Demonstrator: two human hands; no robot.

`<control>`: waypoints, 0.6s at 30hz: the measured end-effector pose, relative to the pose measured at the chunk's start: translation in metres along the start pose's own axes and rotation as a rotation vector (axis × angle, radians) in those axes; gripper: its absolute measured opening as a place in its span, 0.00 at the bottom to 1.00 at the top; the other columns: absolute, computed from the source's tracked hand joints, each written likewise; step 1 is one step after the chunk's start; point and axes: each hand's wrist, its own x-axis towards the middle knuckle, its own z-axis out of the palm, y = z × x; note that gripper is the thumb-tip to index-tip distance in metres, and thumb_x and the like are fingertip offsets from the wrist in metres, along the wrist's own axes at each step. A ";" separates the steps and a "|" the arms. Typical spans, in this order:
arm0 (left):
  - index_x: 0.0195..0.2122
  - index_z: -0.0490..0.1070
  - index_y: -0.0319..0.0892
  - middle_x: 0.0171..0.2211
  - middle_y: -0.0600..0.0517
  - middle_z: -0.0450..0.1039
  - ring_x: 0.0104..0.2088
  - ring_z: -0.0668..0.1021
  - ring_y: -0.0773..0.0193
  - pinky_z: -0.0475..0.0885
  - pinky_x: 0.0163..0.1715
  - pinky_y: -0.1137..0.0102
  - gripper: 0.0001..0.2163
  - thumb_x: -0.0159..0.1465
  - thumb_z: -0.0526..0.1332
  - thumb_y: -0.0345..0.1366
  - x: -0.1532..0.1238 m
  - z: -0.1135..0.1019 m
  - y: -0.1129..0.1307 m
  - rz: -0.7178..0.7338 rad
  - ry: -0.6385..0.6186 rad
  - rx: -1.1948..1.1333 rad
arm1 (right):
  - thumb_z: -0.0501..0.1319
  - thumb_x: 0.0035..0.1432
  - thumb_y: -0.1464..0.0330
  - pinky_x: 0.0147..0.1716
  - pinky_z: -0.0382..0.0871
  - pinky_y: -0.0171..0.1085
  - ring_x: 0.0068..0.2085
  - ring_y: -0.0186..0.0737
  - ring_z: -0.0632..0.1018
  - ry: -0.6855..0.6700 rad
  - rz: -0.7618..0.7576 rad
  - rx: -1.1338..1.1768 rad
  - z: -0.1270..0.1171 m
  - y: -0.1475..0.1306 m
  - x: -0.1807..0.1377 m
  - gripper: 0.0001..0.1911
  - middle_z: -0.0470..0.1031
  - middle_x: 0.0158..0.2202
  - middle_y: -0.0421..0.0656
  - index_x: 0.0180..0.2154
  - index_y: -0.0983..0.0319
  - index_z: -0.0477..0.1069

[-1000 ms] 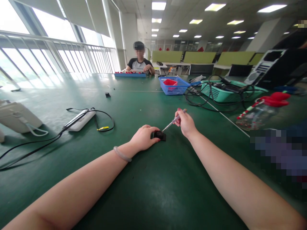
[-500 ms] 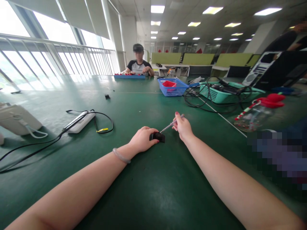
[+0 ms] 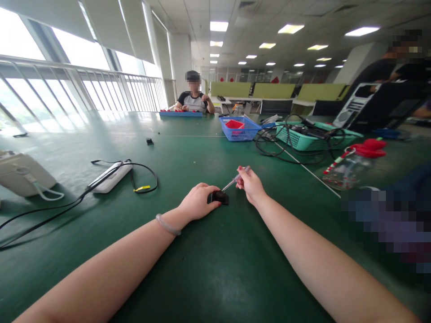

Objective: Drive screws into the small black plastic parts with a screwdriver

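Note:
On the green tabletop (image 3: 215, 260) lies a small black block-like part (image 3: 221, 198), whose exact kind I cannot make out. Thumb and fingers of my left hand (image 3: 198, 202) grip it from its left side, hiding that end. My right hand (image 3: 251, 185) is closed around the handle of a screwdriver (image 3: 230, 184) with a clear handle and thin metal shaft. The shaft slants down to the left, and its tip meets the top of the black part. A second small black piece (image 3: 150, 141) lies apart, farther up the table.
At left are a white power bank (image 3: 111, 178) with a black cable and a beige case (image 3: 25, 172). A blue basket (image 3: 240, 130), a green basket (image 3: 303, 138) with cables, and a bottle (image 3: 350, 166) stand at right. Another person (image 3: 193, 96) sits opposite behind a blue tray (image 3: 181, 114).
The screwdriver and my right hand have moved slightly left and closer to the black part; the tip now sits on its top. My left hand keeps its hold. The whole view has shifted a little.

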 end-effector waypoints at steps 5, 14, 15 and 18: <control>0.49 0.73 0.48 0.45 0.50 0.76 0.49 0.74 0.54 0.69 0.52 0.61 0.17 0.60 0.61 0.43 0.000 0.000 0.000 0.034 0.008 -0.006 | 0.69 0.46 0.55 0.18 0.64 0.29 0.19 0.28 0.69 0.047 -0.070 -0.062 0.002 0.002 0.001 0.27 0.73 0.25 0.34 0.44 0.60 0.65; 0.48 0.73 0.46 0.45 0.49 0.76 0.49 0.74 0.55 0.69 0.52 0.61 0.16 0.60 0.60 0.43 -0.001 -0.001 0.001 0.026 0.008 -0.007 | 0.60 0.59 0.61 0.24 0.70 0.30 0.25 0.31 0.77 0.007 -0.011 0.008 -0.002 -0.005 0.001 0.22 0.78 0.31 0.38 0.53 0.57 0.63; 0.48 0.73 0.46 0.45 0.49 0.76 0.49 0.74 0.55 0.69 0.52 0.61 0.16 0.60 0.60 0.43 -0.001 -0.001 0.001 0.028 0.009 -0.005 | 0.59 0.60 0.62 0.26 0.71 0.31 0.26 0.32 0.78 -0.001 0.021 0.054 -0.003 -0.006 0.002 0.19 0.79 0.32 0.38 0.52 0.57 0.64; 0.48 0.73 0.46 0.45 0.49 0.76 0.50 0.73 0.55 0.69 0.52 0.60 0.16 0.60 0.61 0.43 -0.001 -0.001 0.000 0.023 0.010 -0.002 | 0.59 0.60 0.68 0.32 0.75 0.35 0.30 0.36 0.81 -0.030 0.115 0.174 -0.007 -0.009 0.004 0.14 0.79 0.31 0.39 0.49 0.57 0.67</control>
